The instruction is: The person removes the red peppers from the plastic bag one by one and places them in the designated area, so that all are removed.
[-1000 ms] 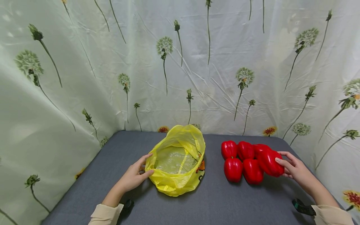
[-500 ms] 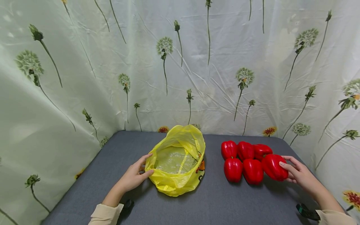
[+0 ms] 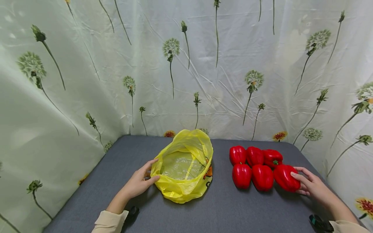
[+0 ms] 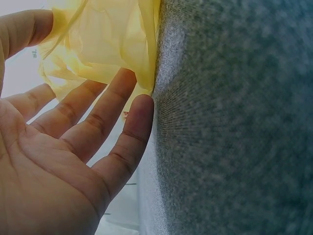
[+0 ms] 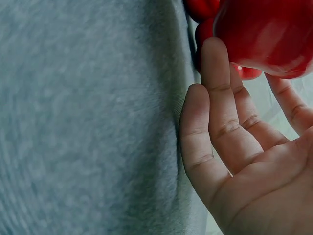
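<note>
A yellow plastic bag (image 3: 182, 191) stands with its mouth wide open, left of the middle of the table. My left hand (image 3: 139, 182) rests against the bag's left side, thumb and fingers spread apart; in the left wrist view its fingers (image 4: 100, 115) are fairly straight and touch the plastic. On the right, my right hand (image 3: 311, 183) holds a red bell pepper (image 3: 286, 178), thumb on the near side and fingers round the far right side. That pepper sits low at the right end of the front row, close to a neighbouring bell pepper (image 3: 262, 178).
Several more red bell peppers (image 3: 237, 155) stand in two rows; the back right one (image 3: 272, 157) lies tilted, its green stem facing forward. A dark grey cloth covers the table (image 3: 221, 207). Behind hangs a pale curtain (image 3: 204, 81) with dandelion prints.
My right hand has lowered the bell pepper and carried it slightly right and nearer, away from above the back right one. My left hand and the bag stay put.
</note>
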A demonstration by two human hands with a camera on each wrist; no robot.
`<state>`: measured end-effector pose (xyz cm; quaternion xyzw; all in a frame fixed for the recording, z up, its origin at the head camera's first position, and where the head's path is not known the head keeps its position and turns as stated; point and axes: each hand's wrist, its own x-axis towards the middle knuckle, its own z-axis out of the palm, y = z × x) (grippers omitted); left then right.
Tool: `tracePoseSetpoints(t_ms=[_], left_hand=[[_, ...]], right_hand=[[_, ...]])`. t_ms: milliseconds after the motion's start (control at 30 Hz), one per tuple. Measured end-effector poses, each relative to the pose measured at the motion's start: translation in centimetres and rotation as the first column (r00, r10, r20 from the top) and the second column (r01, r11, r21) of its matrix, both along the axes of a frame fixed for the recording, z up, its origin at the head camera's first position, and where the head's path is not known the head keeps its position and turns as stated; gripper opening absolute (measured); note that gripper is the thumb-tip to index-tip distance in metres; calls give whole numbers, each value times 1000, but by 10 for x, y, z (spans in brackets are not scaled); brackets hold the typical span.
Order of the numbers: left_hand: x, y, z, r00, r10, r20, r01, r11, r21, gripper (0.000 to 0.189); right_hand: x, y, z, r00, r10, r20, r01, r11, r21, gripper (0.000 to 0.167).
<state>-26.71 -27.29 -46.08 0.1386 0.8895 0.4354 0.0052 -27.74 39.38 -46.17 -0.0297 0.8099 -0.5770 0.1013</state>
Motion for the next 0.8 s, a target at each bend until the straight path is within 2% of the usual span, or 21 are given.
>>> tracePoseSetpoints(t_ms=[200,267,333,433,500,633,733,800], left_hand=[[0,0,0,1000,6,2,-6,1000,-8,70],[0,0,0,1000,8,2,-8,1000,-9,70],[1,0,0,1000,11,-7,-11,1000,-12,71],[2,1,0,1000,13,-22,-13,1000,-16,71],[2,1,0,999,16,-31,-16,1000,-20,71],[2,1,1,1000,14,-20,-14,1000,-16,71],[2,1,3,1000,13,-10,-13,1000,-12,70],[2,1,3,1000,10,-7,-10,1000,-12,70]], right_hand=[[0,-1,1,998,-20,54,18,999,41,29],[0,-1,2,998,-24,59,20,997,74,27],[-1,-3,2,998,-24,55,17,991,133,17],[-3,-5,1,999,-20,43,11,978,209,46],[-4,-5,0,999,-25,47,14,973,230,55],[-4,-6,0,998,-19,60,5,973,232,51],[-5,-7,1,998,-6,61,-10,967,255,66],[-4,-7,1,999,5,53,-19,964,264,68]])
